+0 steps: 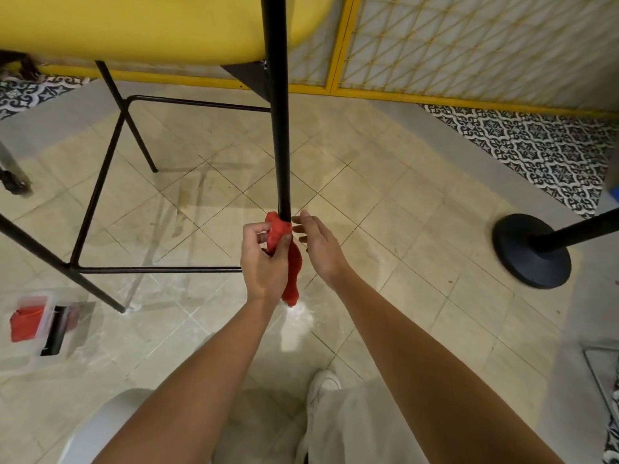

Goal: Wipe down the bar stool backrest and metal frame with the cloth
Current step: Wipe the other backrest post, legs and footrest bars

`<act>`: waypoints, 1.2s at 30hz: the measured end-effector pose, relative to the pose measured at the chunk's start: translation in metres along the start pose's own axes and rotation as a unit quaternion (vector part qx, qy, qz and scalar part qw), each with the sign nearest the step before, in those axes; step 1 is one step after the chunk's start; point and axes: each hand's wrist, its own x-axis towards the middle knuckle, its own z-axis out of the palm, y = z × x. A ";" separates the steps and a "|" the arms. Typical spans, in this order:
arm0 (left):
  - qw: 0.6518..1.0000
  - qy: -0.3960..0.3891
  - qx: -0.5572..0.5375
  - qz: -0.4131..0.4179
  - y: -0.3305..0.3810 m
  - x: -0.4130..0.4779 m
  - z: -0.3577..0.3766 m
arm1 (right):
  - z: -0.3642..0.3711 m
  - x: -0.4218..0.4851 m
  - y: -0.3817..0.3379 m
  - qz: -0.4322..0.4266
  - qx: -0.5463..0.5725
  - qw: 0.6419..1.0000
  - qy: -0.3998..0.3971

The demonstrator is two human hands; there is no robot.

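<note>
Tiled floor (385, 229) runs free between the leg (279, 145) and the stanchion base (531, 256). Your left hand (264, 262) grips the cloth (292, 276) against the leg. Your right hand (318, 246) is just beside it, fingers loose.

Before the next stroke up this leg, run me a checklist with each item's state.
1. Left hand grip on the red cloth: ok, fingers curled round it.
2. Cloth against the black leg: ok.
3. Right hand free: ok, open beside the leg, holding nothing.
4. Right hand touching the leg: cannot tell.
5. Leg bare from the cloth up to the yellow seat: ok.
</note>
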 end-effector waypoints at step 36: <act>0.992 -0.075 0.045 -0.091 -0.018 0.012 -0.009 | 0.011 0.000 0.022 0.005 0.014 1.000 0.005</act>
